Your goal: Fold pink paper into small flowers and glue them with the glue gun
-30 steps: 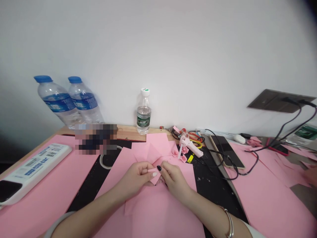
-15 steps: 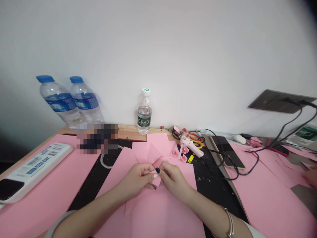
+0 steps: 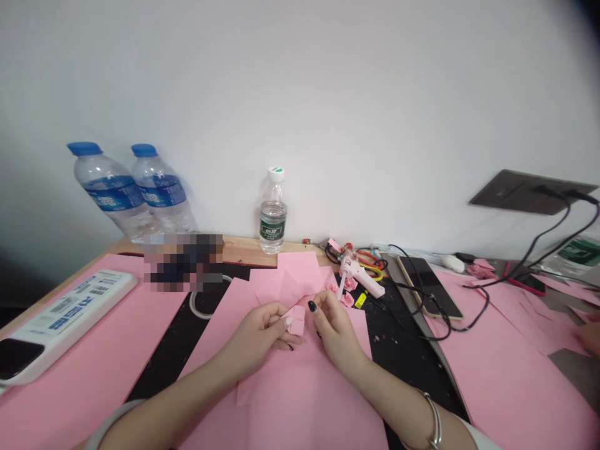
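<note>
My left hand [image 3: 262, 334] pinches a small folded piece of pink paper [image 3: 296, 321] between thumb and fingers. Just to the right of it, my right hand [image 3: 335, 331] is off the paper, with loosely curled fingers and nothing seen in them. Under both hands lie large sheets of pink paper [image 3: 300, 400]. Past my right hand, several pink paper roses [image 3: 349, 284] rest beside a pink-and-white glue gun [image 3: 363, 277].
At the left are a white boxy device [image 3: 70, 319], a roll of tape [image 3: 199, 306] and two large bottles [image 3: 112, 194]. A small water bottle [image 3: 273, 219] stands by the wall. Cables run past a phone [image 3: 431, 287] at the right. Another person's hand [image 3: 589, 337] shows at the right edge.
My right hand has let go of the folded paper and moved slightly right and up. The paper stays in my left hand, its face now more visible.
</note>
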A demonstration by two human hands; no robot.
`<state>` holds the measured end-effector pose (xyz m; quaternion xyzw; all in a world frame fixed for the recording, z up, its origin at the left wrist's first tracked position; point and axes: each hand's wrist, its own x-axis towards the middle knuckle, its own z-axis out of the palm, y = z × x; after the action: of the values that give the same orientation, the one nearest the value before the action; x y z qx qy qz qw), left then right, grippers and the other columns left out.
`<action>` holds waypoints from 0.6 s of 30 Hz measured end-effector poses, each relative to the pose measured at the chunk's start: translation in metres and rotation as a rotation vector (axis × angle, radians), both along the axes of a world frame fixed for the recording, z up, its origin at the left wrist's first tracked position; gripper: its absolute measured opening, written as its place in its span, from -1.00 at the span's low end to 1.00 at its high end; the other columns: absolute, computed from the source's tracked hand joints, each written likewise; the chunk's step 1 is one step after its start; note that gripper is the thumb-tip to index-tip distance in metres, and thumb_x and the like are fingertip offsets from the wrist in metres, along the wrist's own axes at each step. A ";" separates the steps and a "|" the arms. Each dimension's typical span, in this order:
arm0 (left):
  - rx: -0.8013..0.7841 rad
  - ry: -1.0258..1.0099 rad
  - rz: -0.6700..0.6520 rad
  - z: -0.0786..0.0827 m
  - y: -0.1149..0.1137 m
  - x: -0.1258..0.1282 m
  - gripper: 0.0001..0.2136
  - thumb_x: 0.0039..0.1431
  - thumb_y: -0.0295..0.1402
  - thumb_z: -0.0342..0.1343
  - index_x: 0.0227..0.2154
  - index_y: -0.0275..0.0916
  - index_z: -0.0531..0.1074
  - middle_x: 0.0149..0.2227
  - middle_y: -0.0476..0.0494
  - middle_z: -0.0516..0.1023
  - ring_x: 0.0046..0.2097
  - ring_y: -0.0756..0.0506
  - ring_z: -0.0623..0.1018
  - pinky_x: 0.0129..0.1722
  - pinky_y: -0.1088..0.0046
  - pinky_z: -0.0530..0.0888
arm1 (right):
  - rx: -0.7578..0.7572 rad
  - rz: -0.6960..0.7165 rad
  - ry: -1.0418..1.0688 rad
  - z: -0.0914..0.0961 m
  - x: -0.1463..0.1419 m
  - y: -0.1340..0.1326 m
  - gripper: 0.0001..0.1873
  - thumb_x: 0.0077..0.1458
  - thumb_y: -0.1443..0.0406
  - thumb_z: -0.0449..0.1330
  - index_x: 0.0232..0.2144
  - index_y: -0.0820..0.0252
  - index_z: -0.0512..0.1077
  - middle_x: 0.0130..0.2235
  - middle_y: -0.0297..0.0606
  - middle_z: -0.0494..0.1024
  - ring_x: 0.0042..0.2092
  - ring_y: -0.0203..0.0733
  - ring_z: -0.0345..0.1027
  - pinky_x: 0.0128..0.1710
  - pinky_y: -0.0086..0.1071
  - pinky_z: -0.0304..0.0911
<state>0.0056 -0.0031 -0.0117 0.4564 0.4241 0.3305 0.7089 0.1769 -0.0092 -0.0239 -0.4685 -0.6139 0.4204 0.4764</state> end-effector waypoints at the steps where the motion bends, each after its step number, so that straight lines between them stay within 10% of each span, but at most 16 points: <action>1: 0.005 -0.007 0.017 0.000 0.000 0.000 -0.70 -0.02 -0.10 0.24 -0.44 -0.24 0.37 -0.45 -0.03 0.51 -0.36 -0.15 0.63 -0.29 0.33 0.50 | 0.004 0.000 0.020 0.001 -0.001 0.000 -0.86 0.20 0.25 0.05 -0.41 0.13 0.21 -0.48 -0.42 0.25 -0.49 -0.29 0.10 -0.50 -0.43 0.06; 18: 0.093 -0.010 0.059 0.004 0.000 0.001 -0.72 0.01 -0.13 0.23 -0.49 -0.28 0.45 -0.51 -0.06 0.53 -0.51 -0.02 0.48 -0.49 0.51 0.38 | -0.036 0.015 -0.015 0.001 -0.004 -0.001 -0.84 0.02 0.33 0.22 -0.47 0.16 0.26 -0.54 -0.47 0.23 -0.54 -0.33 0.08 -0.56 -0.46 0.00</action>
<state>0.0062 -0.0029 -0.0072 0.4743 0.4180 0.3729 0.6792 0.1733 -0.0103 -0.0227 -0.4754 -0.6132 0.4315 0.4602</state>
